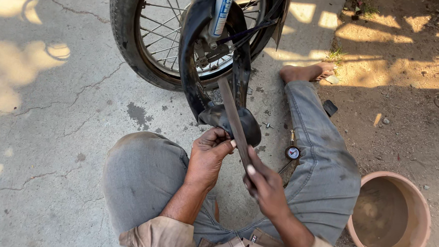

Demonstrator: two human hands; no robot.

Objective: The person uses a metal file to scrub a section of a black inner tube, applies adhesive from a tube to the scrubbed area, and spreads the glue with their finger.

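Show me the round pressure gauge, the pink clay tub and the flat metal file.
round pressure gauge [292, 152], head view, dial face
pink clay tub [421, 203], head view, right rim
flat metal file [232, 114], head view, mid-blade

Black rubber inner tube [208, 84] hangs out of the motorbike wheel, its folded end bunched up over the knees. A long flat dark file [234, 121], I think, lies slanted across that fold.

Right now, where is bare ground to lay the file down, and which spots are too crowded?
Bare concrete lies wide open left of the left knee, below the wheel. Crowded: between the legs, where the left hand grips the inner tube and the right hand holds the file, with the pressure gauge close by. The basin takes the right side.
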